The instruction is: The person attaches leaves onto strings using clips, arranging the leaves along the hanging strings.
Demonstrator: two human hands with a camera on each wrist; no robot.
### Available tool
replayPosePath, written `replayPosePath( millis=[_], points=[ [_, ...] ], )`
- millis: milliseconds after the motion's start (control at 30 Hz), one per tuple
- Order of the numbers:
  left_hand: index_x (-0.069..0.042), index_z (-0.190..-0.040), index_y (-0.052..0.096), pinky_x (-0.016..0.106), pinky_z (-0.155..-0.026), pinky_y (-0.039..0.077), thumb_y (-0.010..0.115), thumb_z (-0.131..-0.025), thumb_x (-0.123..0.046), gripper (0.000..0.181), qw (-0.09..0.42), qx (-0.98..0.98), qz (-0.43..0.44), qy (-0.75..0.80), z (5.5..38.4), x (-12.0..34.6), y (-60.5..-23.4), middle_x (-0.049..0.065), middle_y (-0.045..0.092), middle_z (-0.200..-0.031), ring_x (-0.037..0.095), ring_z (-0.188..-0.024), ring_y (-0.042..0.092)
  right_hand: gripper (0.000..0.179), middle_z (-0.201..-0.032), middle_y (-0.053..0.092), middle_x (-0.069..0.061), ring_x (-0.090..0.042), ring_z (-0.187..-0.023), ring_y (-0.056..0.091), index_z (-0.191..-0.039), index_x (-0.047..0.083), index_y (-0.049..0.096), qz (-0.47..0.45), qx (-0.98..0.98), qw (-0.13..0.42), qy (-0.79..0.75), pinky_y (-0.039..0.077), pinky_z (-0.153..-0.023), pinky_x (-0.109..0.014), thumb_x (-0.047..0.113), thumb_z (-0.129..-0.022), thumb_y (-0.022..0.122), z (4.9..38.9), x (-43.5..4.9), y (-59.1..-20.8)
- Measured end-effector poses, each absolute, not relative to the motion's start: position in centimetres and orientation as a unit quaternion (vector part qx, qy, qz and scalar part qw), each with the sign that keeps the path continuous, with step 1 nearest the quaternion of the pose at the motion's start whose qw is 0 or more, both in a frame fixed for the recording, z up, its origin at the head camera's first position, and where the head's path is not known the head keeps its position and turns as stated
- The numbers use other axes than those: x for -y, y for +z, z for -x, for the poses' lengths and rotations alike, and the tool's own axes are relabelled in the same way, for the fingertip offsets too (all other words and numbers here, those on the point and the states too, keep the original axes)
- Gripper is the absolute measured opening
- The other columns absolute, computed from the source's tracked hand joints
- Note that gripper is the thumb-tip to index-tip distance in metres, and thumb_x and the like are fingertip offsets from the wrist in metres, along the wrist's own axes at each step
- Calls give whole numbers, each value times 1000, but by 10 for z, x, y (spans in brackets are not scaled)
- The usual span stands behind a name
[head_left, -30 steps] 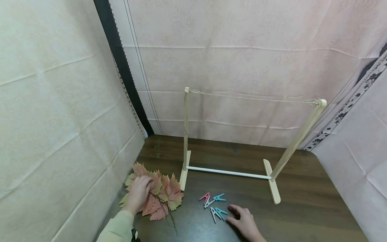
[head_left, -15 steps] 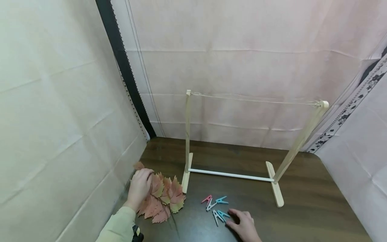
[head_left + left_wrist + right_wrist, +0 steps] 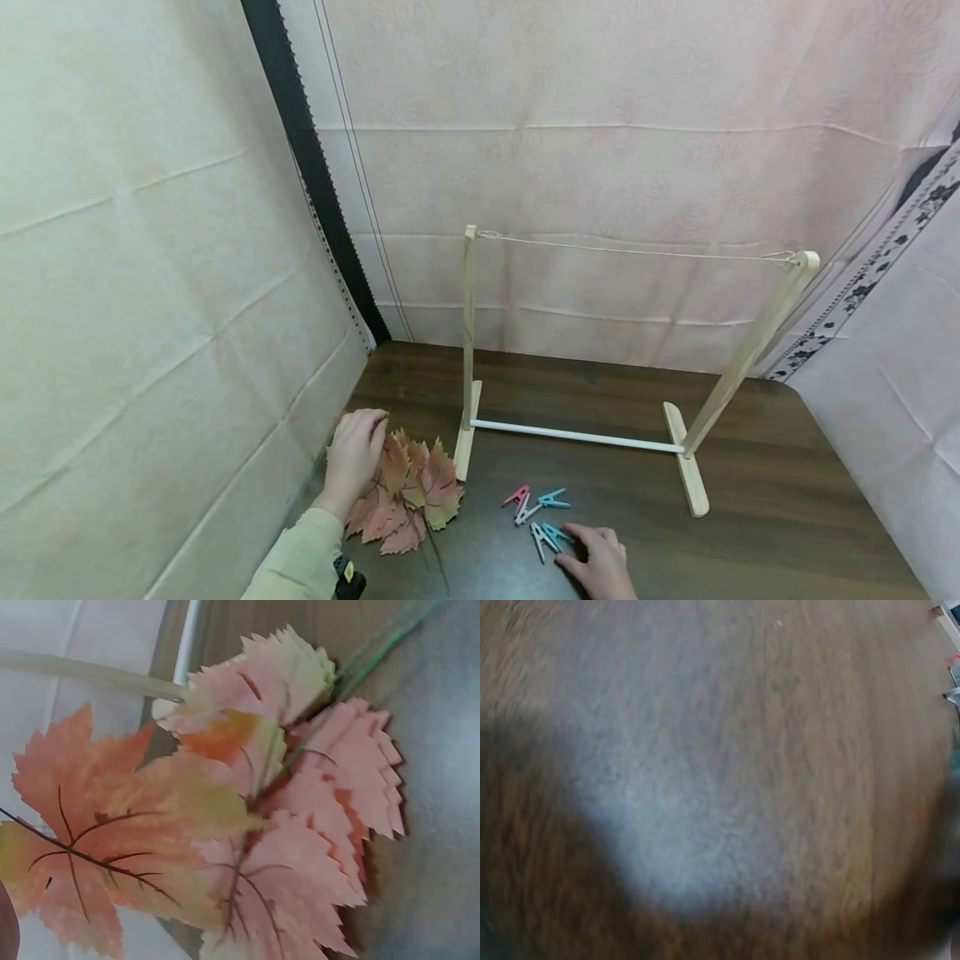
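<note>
In the head view, my left hand is over a bunch of artificial maple leaves, its thumb and fingertips pinched together. The left wrist view shows one orange-and-yellow leaf raised in front of the pinker leaves, with a finger at its edge. Green wire stems run out of the bunch. My right hand is low over the table, thumb and forefinger apart and curved at the end of a teal clothespin. A white clothespin lies beside that one.
Behind the clothespins stands a wooden rack with a post, a taut string and a white bottom rod. Farther up lie pink, white and blue clothespins. Pale cloth walls enclose the brown table.
My left hand has drawn up and slightly right, and less of the leaf beyond it shows. My right hand has shifted a little left and down, closer to the teal clothespin.
</note>
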State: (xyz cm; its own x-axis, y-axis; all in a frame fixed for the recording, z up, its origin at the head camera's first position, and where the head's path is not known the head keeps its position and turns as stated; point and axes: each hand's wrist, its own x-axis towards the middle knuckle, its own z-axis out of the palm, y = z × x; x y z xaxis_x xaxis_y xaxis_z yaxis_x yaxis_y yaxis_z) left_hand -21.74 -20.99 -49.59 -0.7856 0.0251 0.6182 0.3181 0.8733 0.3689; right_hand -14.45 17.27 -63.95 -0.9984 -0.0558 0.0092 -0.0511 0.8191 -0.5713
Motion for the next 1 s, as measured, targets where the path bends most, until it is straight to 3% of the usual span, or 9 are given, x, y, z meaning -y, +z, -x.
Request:
replayPosePath(
  millis=[233,700,1000],
  points=[
    [-7,-95,61,33,-71,36,56,-85,-14,14,316,902,98,-277,217,199,-481,3,58,-89,18,-79,47,43,-93,59,11,-16,-86,44,-101,23,63,20,-954,-16,-299,30,-67,-36,41,-63,72,144,-173,-642],
    [-6,-92,61,31,-67,36,58,-82,-11,11,349,882,119,-295,221,192,-470,3,58,-86,18,-77,46,39,-91,60,4,-16,-82,51,-102,12,63,10,-942,5,-335,42,-68,-38,30,-68,71,150,-188,-632],
    [-7,-89,61,29,-65,38,60,-81,-10,9,365,871,133,-302,224,186,-462,2,59,-84,18,-76,48,45,-88,59,3,-13,-79,54,-105,11,61,-21,-939,-3,-342,45,-66,-35,37,-70,68,154,-202,-626]
  ],
)
